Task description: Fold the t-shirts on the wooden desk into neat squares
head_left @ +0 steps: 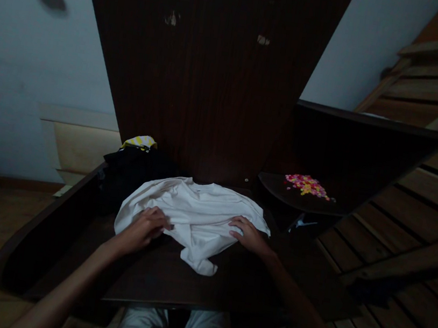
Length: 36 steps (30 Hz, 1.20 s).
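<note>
A crumpled white shirt [204,211] lies on the dark wooden desk, its neckline toward the back panel and a bunched tail hanging toward me. My left hand [149,226] is at the near left part of the shirt, fingers curled closed on the fabric. On the right side of the cloth rests my right hand [248,235], its fingers bent but apart, thumb separate from them, touching the shirt.
A dark pile of clothes [132,173] with a yellow and white piece [140,142] sits at the desk's back left. Colourful small pieces [308,186] lie on a low shelf [277,185] at right. Wooden slats [432,210] stand farther right. A raised edge [47,227] borders the desk's left.
</note>
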Tool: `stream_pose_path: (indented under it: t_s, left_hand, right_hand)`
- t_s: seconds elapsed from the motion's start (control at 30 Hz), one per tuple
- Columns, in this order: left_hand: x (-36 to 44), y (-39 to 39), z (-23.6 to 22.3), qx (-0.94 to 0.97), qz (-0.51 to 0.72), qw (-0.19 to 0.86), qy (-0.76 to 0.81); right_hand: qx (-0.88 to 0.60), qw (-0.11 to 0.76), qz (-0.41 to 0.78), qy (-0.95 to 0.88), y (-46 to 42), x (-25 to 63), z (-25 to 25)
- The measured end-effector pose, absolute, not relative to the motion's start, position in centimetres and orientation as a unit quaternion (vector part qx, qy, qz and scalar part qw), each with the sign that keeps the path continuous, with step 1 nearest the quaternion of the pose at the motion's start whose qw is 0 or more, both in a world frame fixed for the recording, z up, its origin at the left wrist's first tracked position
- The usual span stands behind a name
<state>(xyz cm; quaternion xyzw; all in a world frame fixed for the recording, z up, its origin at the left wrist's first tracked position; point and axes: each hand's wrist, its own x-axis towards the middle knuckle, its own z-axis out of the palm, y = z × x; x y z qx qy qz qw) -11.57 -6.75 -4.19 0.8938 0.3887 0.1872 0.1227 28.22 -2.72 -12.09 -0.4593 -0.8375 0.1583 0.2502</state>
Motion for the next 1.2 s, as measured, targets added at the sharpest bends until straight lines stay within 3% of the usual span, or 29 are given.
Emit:
stream_pose_path:
  t_s: [0.2, 0.4, 0.53, 0.63, 0.73, 0.9, 1.03, 1.2]
  left_hand:
    - [-18.5, -6.0, -1.5, 0.824, 0.336, 0.161, 0.426]
    - [-19.0, -6.2, -0.7, 0.808, 0.267, 0.3, 0.43]
    - [-16.3, -4.8, -1.8, 0.756, 0.341, 0.111, 0.548]
    - [-14.9, -3.0, -2.7, 0.739, 0.33, -0.005, 0.588]
    - [-14.6, -1.2, -2.9, 0.749, 0.295, 0.014, 0.593]
    - [-15.5, 1.3, 0.3, 0.707, 0.323, 0.074, 0.625]
    - [-16.3, 3.7, 4.3, 0.651, 0.356, 0.025, 0.671]
    - [-17.1, 7.3, 7.2, 0.619, 0.333, -0.019, 0.711]
  right_hand:
    - [-0.492, 0.271, 0.167, -0.81, -0.6, 30.6, -12.6]
    - [-0.521, 0.263, 0.155, -0.798, -0.5, 29.6, -11.4]
    - [-0.542, 0.294, 0.11, -0.779, -0.9, 27.0, -10.1]
    - [-0.528, 0.311, 0.085, -0.786, -1.7, 24.5, -9.4]
    - [-0.492, 0.281, 0.101, -0.818, -3.3, 22.2, -9.2]
    - [-0.439, 0.129, 0.196, -0.867, -6.1, 21.1, -9.5]
    - [-0.435, 0.054, 0.276, -0.856, -6.9, 22.7, -9.3]
    - [-0.409, 0.03, 0.332, -0.85, -7.1, 25.2, -9.4]
